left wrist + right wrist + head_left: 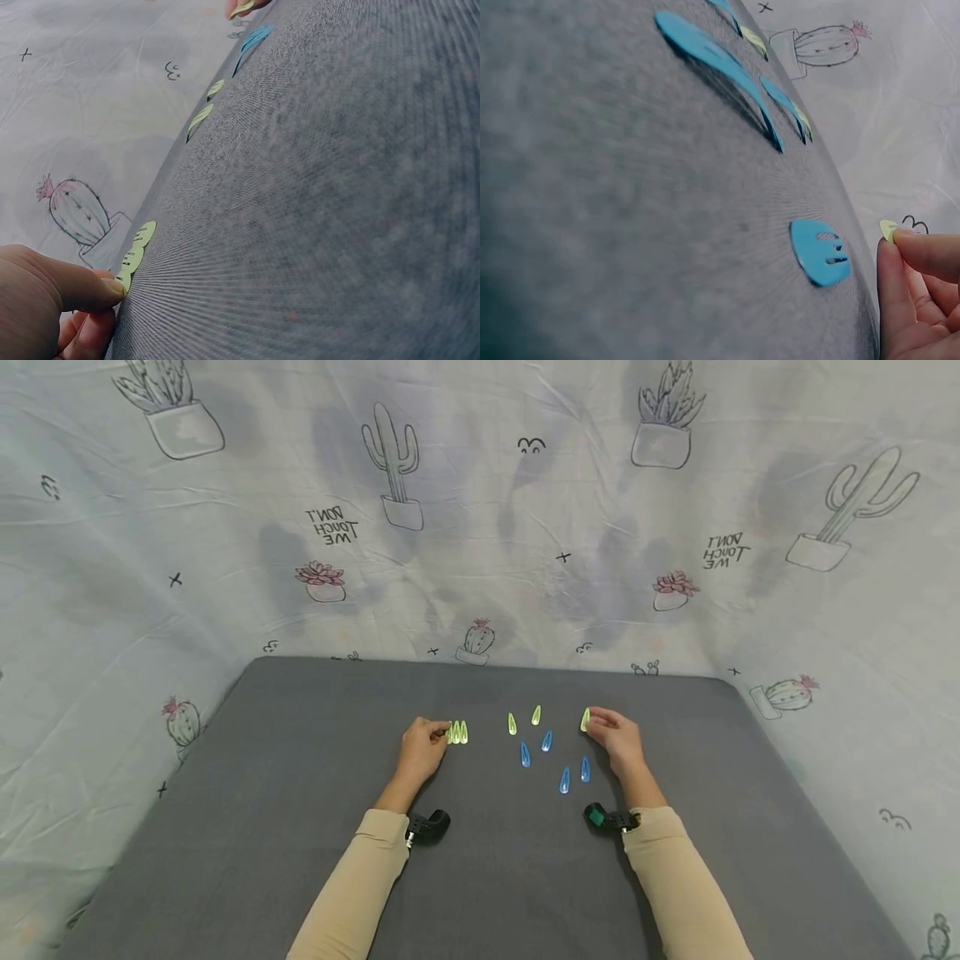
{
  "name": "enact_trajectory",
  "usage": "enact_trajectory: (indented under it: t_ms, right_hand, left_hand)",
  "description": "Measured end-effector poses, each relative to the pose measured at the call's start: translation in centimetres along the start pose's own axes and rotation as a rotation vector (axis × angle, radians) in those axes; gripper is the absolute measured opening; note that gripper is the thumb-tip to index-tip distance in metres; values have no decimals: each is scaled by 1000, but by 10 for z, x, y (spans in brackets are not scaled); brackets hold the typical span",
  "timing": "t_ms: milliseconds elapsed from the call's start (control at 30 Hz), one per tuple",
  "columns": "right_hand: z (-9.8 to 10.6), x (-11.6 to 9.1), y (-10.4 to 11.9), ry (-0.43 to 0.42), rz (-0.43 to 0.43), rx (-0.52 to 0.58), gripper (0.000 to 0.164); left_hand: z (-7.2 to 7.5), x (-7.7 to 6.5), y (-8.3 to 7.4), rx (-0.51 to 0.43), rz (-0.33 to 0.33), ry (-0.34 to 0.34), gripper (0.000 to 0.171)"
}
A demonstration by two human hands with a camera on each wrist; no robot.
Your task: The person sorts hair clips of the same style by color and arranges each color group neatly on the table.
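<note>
Three yellow-green snap hair clips [463,732] stand side by side in a short row on the grey cloth. My left hand [422,747] pinches the leftmost clip [122,280] between thumb and finger; part of that clip is hidden by the fingertips. Over on the right, my right hand [615,742] holds another yellow-green hair clip [585,719] between thumb and index finger, its tip poking out in the right wrist view. Between the hands lie two loose yellow-green clips [536,715], with several blue hair clips [565,780] nearer to me.
A grey cloth [495,877] covers the table, whose far edge runs just beyond the clips. Behind and at both sides hangs a pale curtain [480,485] printed with cacti. Each wrist wears a black camera mount [429,827].
</note>
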State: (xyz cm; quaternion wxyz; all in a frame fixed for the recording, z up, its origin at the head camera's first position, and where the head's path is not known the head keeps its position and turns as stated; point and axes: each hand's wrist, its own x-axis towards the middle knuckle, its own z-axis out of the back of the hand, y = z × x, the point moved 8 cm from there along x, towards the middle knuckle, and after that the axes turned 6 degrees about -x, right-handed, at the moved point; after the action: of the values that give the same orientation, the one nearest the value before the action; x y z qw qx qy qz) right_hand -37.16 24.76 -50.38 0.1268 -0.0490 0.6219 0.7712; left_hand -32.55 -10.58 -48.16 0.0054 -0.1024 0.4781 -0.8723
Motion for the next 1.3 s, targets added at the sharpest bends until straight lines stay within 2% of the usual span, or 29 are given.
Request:
enact_trajectory:
  t_ms: [133, 267, 633, 1000, 1300]
  right_hand:
    - [-3, -6, -1, 13, -1, 41, 43]
    - [-10, -12, 6, 38, 45, 63, 42]
    - [-46, -29, 25, 117, 151, -33, 36]
    - [-80, -45, 37, 171, 210, -89, 35]
    - [-108, -49, 41, 215, 226, -61, 34]
  left_hand:
    - [0, 0, 1, -1, 0, -3, 24]
    - [0, 0, 1, -2, -2, -3, 23]
    - [0, -1, 3, -9, -5, -7, 23]
    - [0, -2, 2, -13, -4, -14, 22]
    - [-1, 0, 2, -2, -17, -18, 23]
